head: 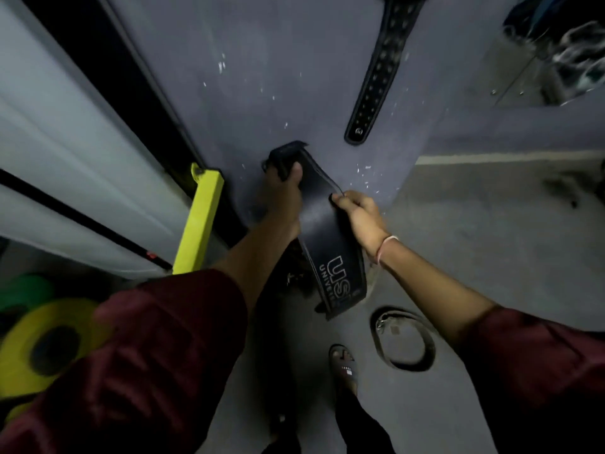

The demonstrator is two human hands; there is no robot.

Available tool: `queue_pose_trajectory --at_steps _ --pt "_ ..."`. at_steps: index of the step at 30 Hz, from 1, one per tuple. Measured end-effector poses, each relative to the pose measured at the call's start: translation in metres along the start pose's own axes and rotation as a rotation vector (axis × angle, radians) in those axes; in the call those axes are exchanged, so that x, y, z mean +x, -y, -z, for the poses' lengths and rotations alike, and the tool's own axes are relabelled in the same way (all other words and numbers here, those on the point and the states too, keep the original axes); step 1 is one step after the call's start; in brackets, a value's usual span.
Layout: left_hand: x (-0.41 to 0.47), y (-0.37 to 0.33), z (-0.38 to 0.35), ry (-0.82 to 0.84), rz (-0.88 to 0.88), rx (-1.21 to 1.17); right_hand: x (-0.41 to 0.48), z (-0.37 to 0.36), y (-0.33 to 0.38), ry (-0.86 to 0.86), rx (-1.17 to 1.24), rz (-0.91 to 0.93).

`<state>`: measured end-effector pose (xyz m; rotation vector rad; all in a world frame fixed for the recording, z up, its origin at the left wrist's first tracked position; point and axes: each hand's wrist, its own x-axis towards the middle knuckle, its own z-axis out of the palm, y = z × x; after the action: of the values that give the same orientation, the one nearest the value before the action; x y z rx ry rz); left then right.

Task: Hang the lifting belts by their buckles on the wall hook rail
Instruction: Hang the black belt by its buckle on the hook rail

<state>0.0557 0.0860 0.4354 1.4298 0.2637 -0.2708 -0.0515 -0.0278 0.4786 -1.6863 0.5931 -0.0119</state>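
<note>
A wide black lifting belt (pixel 324 231) with white lettering is held in front of the grey wall. My left hand (pixel 284 191) grips its upper end, where the buckle is hidden under the fingers. My right hand (pixel 358 213) pinches the belt's right edge a little lower. A second black belt (pixel 379 73) with rows of holes hangs down the wall at upper right; its top runs out of frame. A third belt (pixel 404 337) lies coiled on the floor below my right forearm. The hook rail is out of view.
A yellow-green post (pixel 201 221) leans by the wall at left. Yellow and green weight plates (pixel 42 342) sit at lower left. My sandalled foot (pixel 343 365) stands on the grey floor. A mirror or metal panel (pixel 556 60) shows at upper right.
</note>
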Motion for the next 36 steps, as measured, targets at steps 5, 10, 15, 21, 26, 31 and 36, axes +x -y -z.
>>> queue_pose_trajectory --at_steps 5,10,15,21,26,31,36 --pt "-0.101 -0.112 -0.015 0.227 -0.252 0.015 -0.036 0.01 0.116 -0.029 0.016 0.198" --pt "-0.136 -0.191 -0.009 0.406 -0.275 -0.006 -0.072 0.022 0.205 -0.147 0.179 0.336" --pt "-0.167 -0.29 -0.018 0.486 -0.084 -0.205 -0.103 0.026 0.258 -0.159 0.272 0.468" --pt "-0.165 -0.363 -0.041 0.231 -0.209 -0.241 -0.114 0.051 0.288 -0.083 0.238 0.577" --pt "-0.207 -0.378 -0.073 0.215 -0.616 -0.135 -0.116 0.087 0.328 -0.076 0.347 0.531" --pt "-0.235 -0.398 -0.099 0.352 -0.805 -0.096 -0.128 0.12 0.39 -0.083 0.371 0.748" --pt "-0.252 -0.414 -0.115 0.352 -0.88 -0.079 -0.136 0.148 0.436 -0.28 0.408 0.984"
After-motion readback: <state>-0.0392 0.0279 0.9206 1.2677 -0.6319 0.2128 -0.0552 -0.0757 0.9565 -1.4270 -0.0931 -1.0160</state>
